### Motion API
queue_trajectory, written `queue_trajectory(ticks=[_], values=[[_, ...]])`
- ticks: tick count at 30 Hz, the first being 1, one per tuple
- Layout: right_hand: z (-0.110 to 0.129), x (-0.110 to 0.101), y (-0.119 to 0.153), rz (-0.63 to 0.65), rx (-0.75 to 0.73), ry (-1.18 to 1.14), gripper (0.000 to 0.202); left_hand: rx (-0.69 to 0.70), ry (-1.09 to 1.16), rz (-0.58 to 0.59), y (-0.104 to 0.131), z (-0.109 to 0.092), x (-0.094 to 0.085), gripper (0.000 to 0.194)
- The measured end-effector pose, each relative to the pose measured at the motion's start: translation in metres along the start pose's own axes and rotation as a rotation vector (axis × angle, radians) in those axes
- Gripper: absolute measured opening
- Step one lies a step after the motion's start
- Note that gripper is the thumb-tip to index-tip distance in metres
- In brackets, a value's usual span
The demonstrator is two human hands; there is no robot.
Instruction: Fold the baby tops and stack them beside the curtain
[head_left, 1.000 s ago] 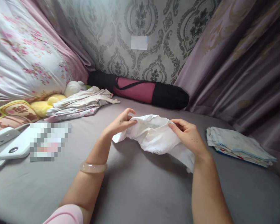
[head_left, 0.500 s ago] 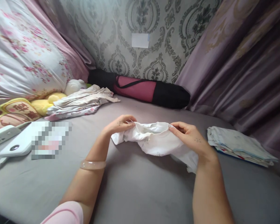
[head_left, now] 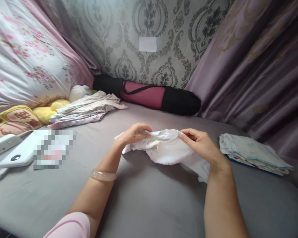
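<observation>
A white cloth garment [head_left: 172, 152] with a ribbed, rounded opening is held up over the grey sheet in the middle of the view. My left hand [head_left: 136, 134] pinches the left side of the opening between thumb and fingers, and cloth hangs below and behind it. At the opening's right edge, my right hand [head_left: 197, 142] grips the rim with its thumb on the near side. The lower part of the garment droops toward my right wrist. A pale bangle circles my left forearm.
Folded cloths [head_left: 253, 153] lie stacked at the right. A black and maroon long bag [head_left: 144, 96] rests by the wall. Crumpled clothes [head_left: 89, 107], a yellow plush [head_left: 43, 114], a white power bank [head_left: 24, 150] and a power strip [head_left: 5, 145] are on the grey sheet [head_left: 159, 205] at the left.
My left hand has shifted right along the garment's opening, closer to my right hand. My right hand keeps its hold and has barely moved.
</observation>
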State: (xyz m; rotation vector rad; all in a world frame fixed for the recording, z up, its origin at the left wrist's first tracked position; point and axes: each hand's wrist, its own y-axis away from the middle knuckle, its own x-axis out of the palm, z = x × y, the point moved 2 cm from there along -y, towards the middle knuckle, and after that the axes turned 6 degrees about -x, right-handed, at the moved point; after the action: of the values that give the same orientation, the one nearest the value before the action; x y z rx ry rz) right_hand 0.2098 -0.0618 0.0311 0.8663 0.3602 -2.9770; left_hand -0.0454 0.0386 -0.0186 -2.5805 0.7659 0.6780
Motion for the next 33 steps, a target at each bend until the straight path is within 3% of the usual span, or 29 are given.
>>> queue_trajectory(ticks=[7, 14, 20, 27, 33], values=[[-0.004, -0.001, 0.0, -0.005, -0.031, 0.007, 0.043, -0.089, 0.11, 0.0, 0.001, 0.002, -0.002, 0.032], [-0.008, -0.002, -0.004, 0.013, -0.056, 0.043, 0.04, -0.197, 0.17, -0.022, 0.006, -0.014, -0.014, 0.044], [0.008, -0.015, -0.006, 0.028, -0.08, 0.016, 0.04, -0.149, 0.229, -0.083, 0.003, -0.031, -0.034, 0.047], [0.045, -0.039, -0.002, -0.042, -0.131, 0.013, 0.05, -0.062, 0.29, -0.062, 0.003, -0.083, -0.066, 0.043], [0.095, -0.068, -0.006, -0.355, -0.368, 0.101, 0.055, 0.058, 0.259, -0.254, -0.002, -0.148, -0.098, 0.045]])
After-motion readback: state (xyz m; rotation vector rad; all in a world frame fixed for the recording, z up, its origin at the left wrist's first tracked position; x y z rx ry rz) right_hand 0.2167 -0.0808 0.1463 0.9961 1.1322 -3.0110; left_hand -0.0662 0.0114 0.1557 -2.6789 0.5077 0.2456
